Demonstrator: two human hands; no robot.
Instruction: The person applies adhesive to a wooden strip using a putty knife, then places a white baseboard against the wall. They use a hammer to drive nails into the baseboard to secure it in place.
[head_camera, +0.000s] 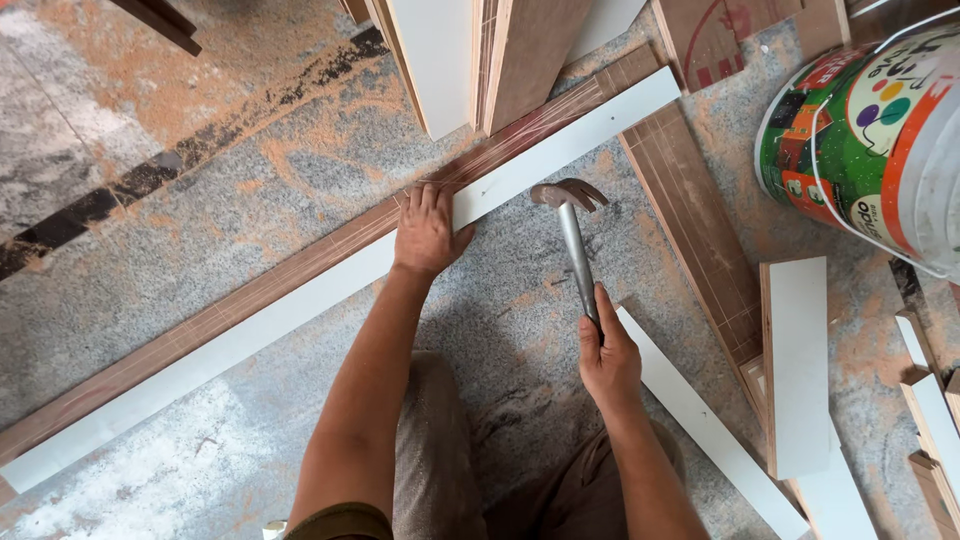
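A long white strip is laid diagonally from seven to one o'clock, pressed flat under the left hand with the fingers spread. A claw hammer is gripped by the right hand, its head raised just beside the strip. Bare stone floor is left open between the hands; a paint bucket stands at two o'clock.

The paint bucket is cut off at the right edge; the white strip's nails are perhaps too small to tell.
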